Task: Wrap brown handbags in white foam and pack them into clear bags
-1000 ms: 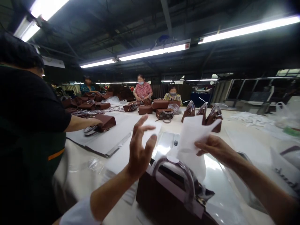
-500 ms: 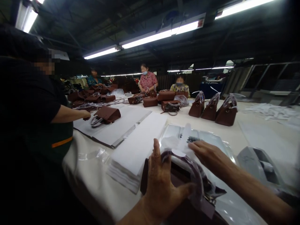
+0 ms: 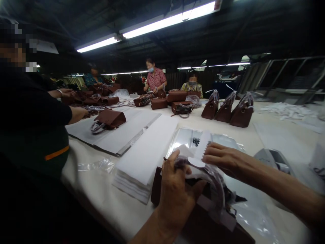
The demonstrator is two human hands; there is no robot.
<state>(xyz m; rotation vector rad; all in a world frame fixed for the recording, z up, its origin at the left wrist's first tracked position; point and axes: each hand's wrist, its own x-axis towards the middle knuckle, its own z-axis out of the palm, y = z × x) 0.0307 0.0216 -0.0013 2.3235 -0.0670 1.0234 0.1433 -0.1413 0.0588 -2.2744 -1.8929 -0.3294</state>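
A brown handbag (image 3: 210,220) lies right in front of me, its handles (image 3: 218,193) wrapped in clear plastic. My left hand (image 3: 175,186) is closed around the near part of a wrapped handle, with the thumb bent over the bag's top. Between the fingers of my right hand (image 3: 222,157) is a white strip with a toothed edge (image 3: 203,145). The strip's rounded lower end lies against the wrapped handle, close to my left fingertips. Below the hands, part of the bag's opening is hidden.
White sheets (image 3: 149,152) are stacked left of the bag, and clear plastic bags (image 3: 182,135) lie behind it. A grey tape dispenser (image 3: 273,159) stands right. Several upright handbags (image 3: 242,113) are farther back. A co-worker (image 3: 33,112) reaches over the table at left.
My left fingers have closed from a spread pose onto the wrapped handle. My right hand has turned, and the strip's toothed edge now shows. The co-worker at left has reached farther back.
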